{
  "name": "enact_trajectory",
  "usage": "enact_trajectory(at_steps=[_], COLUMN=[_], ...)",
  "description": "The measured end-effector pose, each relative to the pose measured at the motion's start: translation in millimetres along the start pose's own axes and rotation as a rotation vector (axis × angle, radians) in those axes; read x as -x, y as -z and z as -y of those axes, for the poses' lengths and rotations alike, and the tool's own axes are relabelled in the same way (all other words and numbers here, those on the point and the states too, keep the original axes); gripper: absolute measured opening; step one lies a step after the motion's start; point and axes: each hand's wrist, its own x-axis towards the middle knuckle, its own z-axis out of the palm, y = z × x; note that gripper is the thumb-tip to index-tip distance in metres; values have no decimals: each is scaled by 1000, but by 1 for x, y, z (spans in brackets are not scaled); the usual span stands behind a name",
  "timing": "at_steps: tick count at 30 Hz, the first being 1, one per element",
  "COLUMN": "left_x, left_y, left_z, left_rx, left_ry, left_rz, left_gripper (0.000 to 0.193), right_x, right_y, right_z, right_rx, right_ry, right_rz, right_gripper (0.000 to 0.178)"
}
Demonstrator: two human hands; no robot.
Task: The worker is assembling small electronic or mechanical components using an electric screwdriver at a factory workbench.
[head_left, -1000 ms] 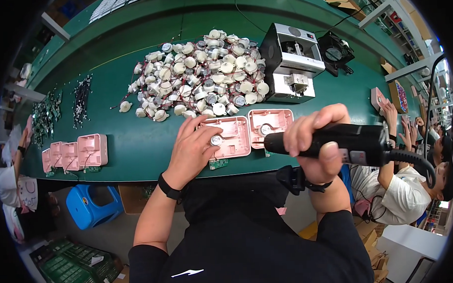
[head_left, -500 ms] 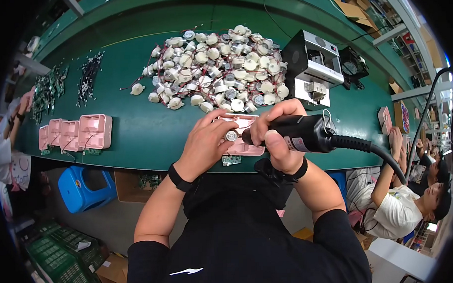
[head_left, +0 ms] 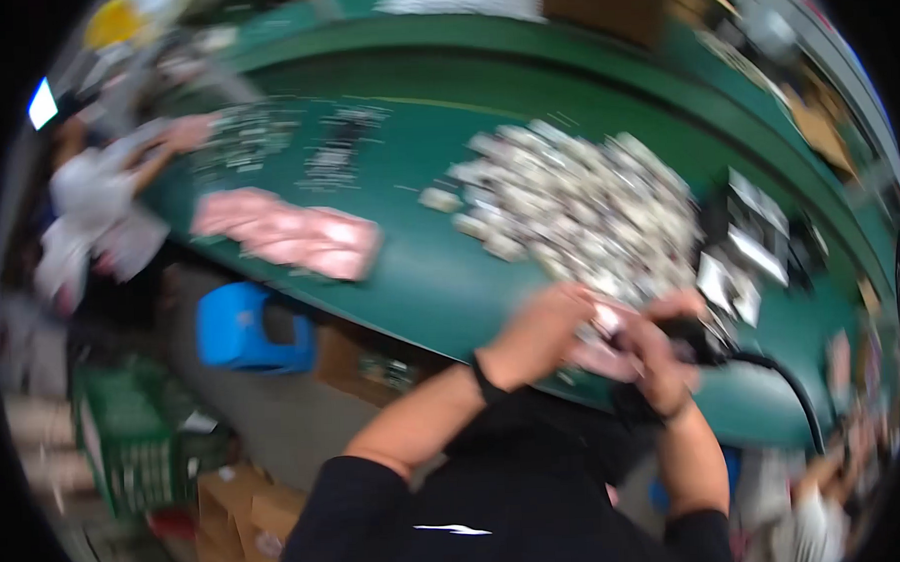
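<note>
The view is smeared by motion. My left hand is at a pink plastic housing near the table's front edge; its fingers are too blurred to read. Beside it, my right hand is closed around a black, corded handheld power tool, which looks like an electric screwdriver. The tool's tip is hidden by the hand and blur. A round metal part seen in the housing earlier cannot be made out now. Just beyond my hands lies a large heap of whitish round motors with wires.
More pink housings stand in a row at left. Behind them lie dark small parts and green circuit boards. A black-and-silver machine stands right of the heap. The tool's thick cable arcs right. A blue stool is below the table.
The whole view has swung left, so the table and my hands appear further right and tilted. My hands stay together at the pink housing, and the black tool remains in my right hand.
</note>
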Motion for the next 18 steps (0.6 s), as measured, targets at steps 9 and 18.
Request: enact_trajectory(at_steps=[9, 18], left_x=[11, 4], left_y=[-11, -11], left_z=[-14, -1], left_rx=[120, 95], left_ry=[-16, 10], left_rz=[20, 53], left_gripper=[37, 44], right_x=[6, 3], right_y=[5, -17], right_z=[19, -9], right_rx=[-770, -758], right_ry=[-85, -56], right_rz=[-76, -170], right_gripper=[24, 27])
